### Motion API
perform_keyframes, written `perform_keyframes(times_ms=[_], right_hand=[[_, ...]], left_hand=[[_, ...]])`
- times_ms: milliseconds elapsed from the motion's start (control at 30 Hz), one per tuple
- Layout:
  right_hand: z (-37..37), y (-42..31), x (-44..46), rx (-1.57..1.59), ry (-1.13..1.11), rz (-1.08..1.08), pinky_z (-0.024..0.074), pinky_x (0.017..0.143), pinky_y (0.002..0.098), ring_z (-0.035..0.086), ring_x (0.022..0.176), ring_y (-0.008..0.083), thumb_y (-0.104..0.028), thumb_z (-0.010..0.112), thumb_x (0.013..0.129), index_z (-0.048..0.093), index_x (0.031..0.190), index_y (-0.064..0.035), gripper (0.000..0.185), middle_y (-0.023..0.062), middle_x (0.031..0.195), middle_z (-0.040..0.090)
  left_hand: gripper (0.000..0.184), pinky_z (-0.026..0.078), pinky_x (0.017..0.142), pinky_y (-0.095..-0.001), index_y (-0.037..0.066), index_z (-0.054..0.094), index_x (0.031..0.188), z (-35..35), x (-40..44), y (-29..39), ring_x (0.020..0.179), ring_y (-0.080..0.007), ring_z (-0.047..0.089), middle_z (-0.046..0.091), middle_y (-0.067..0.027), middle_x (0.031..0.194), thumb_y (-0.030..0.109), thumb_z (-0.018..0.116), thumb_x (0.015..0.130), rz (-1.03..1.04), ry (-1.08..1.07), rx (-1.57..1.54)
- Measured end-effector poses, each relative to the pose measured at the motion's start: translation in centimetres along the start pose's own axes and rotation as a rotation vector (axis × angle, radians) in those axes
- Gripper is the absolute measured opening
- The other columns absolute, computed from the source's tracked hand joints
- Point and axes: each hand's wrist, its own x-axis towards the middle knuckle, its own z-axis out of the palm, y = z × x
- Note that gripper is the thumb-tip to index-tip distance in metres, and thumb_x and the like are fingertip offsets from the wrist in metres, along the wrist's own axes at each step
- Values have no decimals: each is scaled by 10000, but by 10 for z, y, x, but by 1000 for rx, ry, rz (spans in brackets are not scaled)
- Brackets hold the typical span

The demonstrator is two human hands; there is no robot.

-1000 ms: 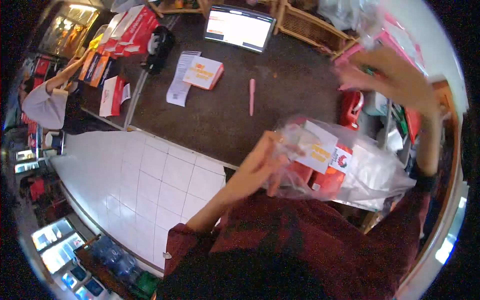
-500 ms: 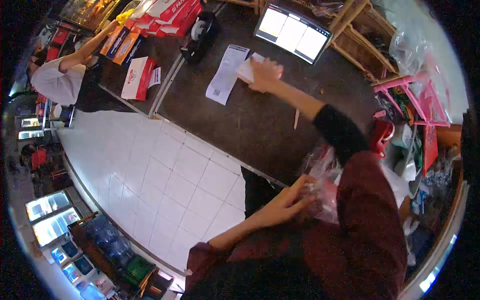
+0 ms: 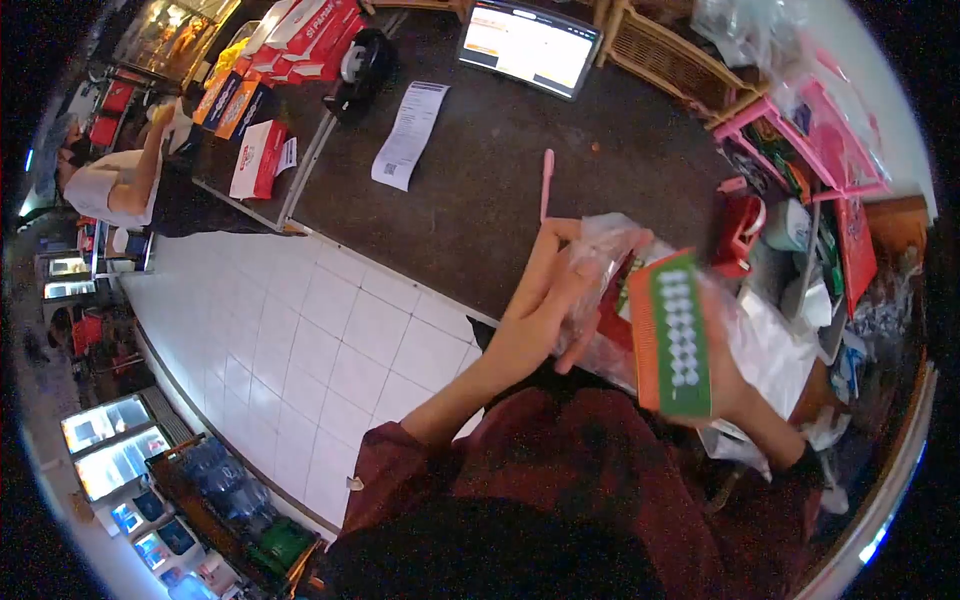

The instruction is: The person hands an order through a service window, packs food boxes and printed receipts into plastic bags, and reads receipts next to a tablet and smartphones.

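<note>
My left hand point(image 3: 545, 315) is closed on a clear plastic bag point(image 3: 605, 250) at the counter's near edge, holding its mouth apart. Inside the bag something red and green shows, partly hidden by the film. In my right hand point(image 3: 738, 388) is a small box point(image 3: 682, 335), tilted, with a green patterned face and an orange side. It is right beside the bag's opening; whether it touches the bag I cannot tell. A pink pen point(image 3: 547, 183) lies on the counter just beyond my left hand.
A printed receipt point(image 3: 410, 135) and a lit tablet point(image 3: 528, 48) are on the dark counter point(image 3: 460, 190). Pink basket point(image 3: 830, 140) and red tape dispenser point(image 3: 740, 235) stand at right. Red-white boxes point(image 3: 315, 40) are stacked far left, near another person point(image 3: 118, 185).
My right hand has lifted the small box from beside the receipt and brought it back to the plastic bag. My left hand has moved up and right with the bag. The tablet screen has changed.
</note>
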Motion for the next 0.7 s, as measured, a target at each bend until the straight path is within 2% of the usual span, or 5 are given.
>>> perform_keyframes(times_ms=[100, 267, 400, 600, 700], right_hand=[[-15, -19, -45, -317, -187, 65, 289, 966, 485, 326, 1164, 431, -326, 740, 577, 150, 1353, -76, 1006, 224, 1340, 236], [-26, 12, -106, -907, -180, 658, 245, 945, 568, 343, 1134, 441, -328, 677, 635, 158, 1364, -125, 918, 280, 1286, 298], [14, 62, -102, -1212, 95, 272, 157, 980, 602, 199, 1255, 394, -264, 783, 474, 156, 1372, -171, 1099, 244, 1341, 218], [-7, 22, -125, -1068, 21, 436, 162, 1001, 565, 207, 1247, 418, -457, 717, 546, 124, 1377, -162, 1063, 235, 1378, 141], [-67, -33, -179, -1028, -402, 537, 366, 936, 379, 543, 927, 325, -433, 568, 732, 616, 801, -14, 427, 157, 848, 599]], left_hand=[[162, 281, 264, -184, 97, 243, 1062, 23, -8, 3, 312, -97, 328, 426, -183, 1219, 115, 315, 919, 52, -114, 18], [185, 287, 265, -178, 99, 239, 1070, 52, -16, -20, 314, -101, 358, 423, -201, 1227, 100, 328, 907, -17, -201, 107], [215, 303, 263, -180, 87, 250, 1083, 66, -10, -39, 326, -109, 395, 448, -222, 1197, 95, 351, 893, 105, -150, 170], [312, 239, 213, -170, 40, 336, 1127, 78, -14, -46, 276, -78, 357, 524, -222, 1097, 204, 412, 872, 132, 111, 319], [325, 234, 191, -186, 34, 354, 1123, 74, -11, -26, 251, -81, 351, 547, -199, 1003, 245, 404, 880, 129, 144, 379]])
